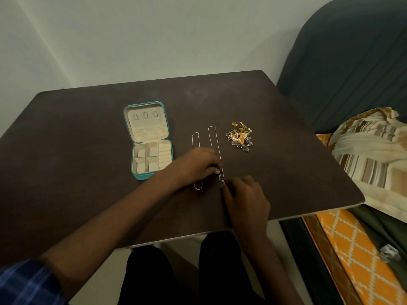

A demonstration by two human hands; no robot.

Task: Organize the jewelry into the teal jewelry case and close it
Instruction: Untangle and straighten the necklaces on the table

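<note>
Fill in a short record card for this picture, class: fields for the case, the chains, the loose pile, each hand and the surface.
case: teal zip jewelry case, open flat, cream lining, compartments look empty
chains: two thin silver chain necklaces, the shorter left of the longer, laid out as narrow loops
pile: heap of small gold and clear-stone jewelry pieces, right of the chains
left hand: left hand over both chains, fingertips at the longer one
right hand: right hand at the near end of the longer chain
surface: dark brown wooden table

Matt dark wood-grain table (88, 133), thin shiny metal chains (214, 137), teal case (147, 176) lined with soft cream cloth.
</note>
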